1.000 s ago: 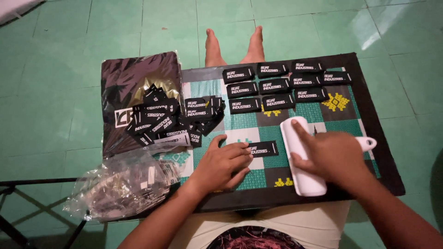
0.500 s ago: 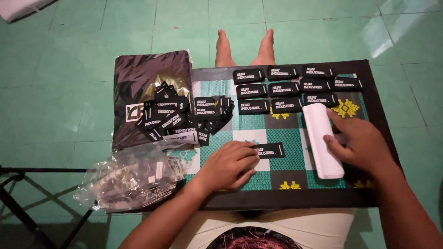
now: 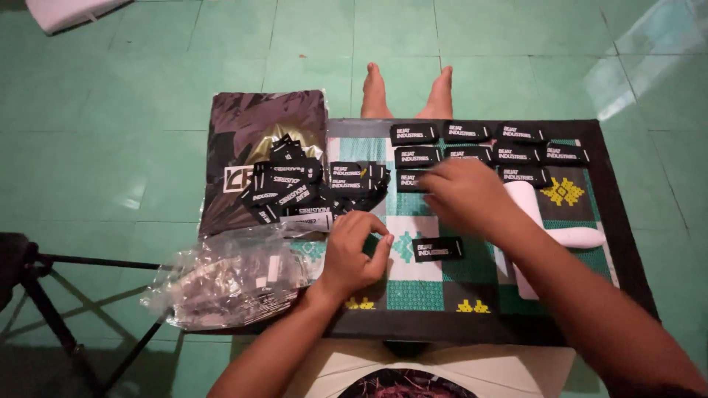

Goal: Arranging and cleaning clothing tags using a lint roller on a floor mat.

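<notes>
I see a small black rectangular fabric label with white lettering (image 3: 438,249) lying flat on the patterned green-and-white table (image 3: 413,295), its long axis running left to right. My left hand (image 3: 354,254) rests just left of that label, grip loosely curled on nothing. My right hand (image 3: 466,195) hovers just beyond the label, blurred; I cannot tell its grip. A white lint roller (image 3: 568,234) lies right of the label.
</notes>
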